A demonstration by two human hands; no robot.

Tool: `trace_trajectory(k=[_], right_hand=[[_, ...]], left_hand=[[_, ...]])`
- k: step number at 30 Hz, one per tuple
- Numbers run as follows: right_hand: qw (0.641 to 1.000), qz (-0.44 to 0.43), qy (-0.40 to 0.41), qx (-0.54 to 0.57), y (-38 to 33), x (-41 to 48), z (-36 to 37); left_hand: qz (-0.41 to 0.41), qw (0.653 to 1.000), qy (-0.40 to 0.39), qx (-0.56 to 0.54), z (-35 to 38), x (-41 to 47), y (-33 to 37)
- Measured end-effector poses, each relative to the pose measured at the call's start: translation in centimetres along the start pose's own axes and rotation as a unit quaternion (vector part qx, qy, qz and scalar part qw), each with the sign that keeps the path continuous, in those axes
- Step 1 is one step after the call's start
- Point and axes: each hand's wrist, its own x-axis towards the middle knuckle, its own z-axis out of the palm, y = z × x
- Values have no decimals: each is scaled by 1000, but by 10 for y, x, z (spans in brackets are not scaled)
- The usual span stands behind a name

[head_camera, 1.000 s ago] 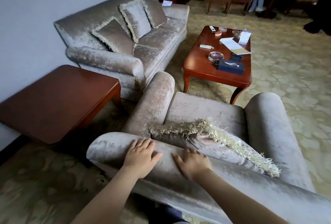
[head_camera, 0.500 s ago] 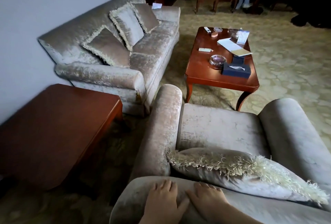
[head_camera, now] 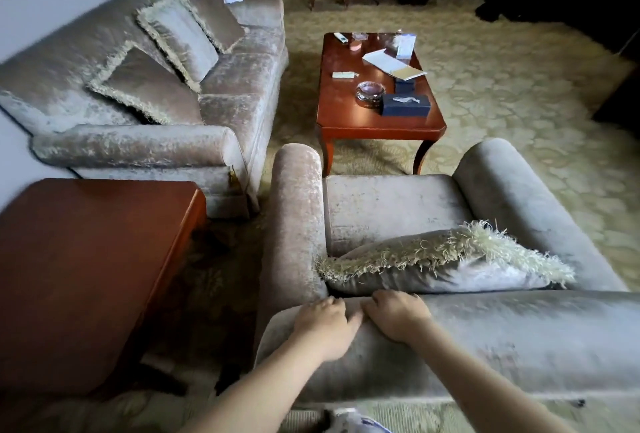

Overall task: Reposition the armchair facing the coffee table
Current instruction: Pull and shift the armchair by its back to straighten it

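A grey velvet armchair [head_camera: 391, 204] stands in front of me, seen from behind, its seat opening toward the reddish wooden coffee table [head_camera: 349, 114]. A fringed cushion [head_camera: 443, 266] lies against its backrest. My left hand [head_camera: 323, 323] and my right hand [head_camera: 398, 315] rest side by side on the top left part of the backrest, fingers curled over its edge. The chair's front edge sits close to the coffee table's near legs.
A matching sofa [head_camera: 145, 93] with three cushions stands at the left along the wall. A wooden side table [head_camera: 86, 259] fills the corner left of the armchair. A tissue box [head_camera: 405, 105], ashtray [head_camera: 370, 90] and papers lie on the coffee table. Patterned carpet [head_camera: 519, 93] spreads to the right.
The armchair has swung from angled left to squarely facing the coffee table. My hands stayed on the backrest and their fingers curled over its edge.
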Motion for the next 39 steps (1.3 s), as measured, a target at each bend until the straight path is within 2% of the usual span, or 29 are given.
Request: trace_trajectory(k=[5, 9, 11, 14, 21, 27, 36, 39], right_hand=[[996, 15, 87, -24, -14, -21, 16], [994, 34, 98, -25, -17, -22, 18], [995, 33, 87, -29, -17, -21, 19], [996, 18, 80, -36, -14, -18, 21], [998, -32, -3, -47, -8, -5, 12], [994, -58, -85, -43, -11, 12, -4], [988, -91, -125, -13, -5, 39, -11], [987, -91, -131, 17, -9, 49, -22]], left_hand=[[-18, 998, 3, -54, 7, -4, -17], [-32, 997, 14, -66, 8, 1, -16], [-35, 997, 12, -71, 8, 1, -17], [4, 1000, -6, -8, 7, 5, -20], [-66, 995, -59, -34, 1, 24, -19], [-69, 994, -80, -25, 3, 30, -22], [-59, 991, -122, -22, -7, 37, -24], [-78, 991, -101, -48, -18, 46, -35]])
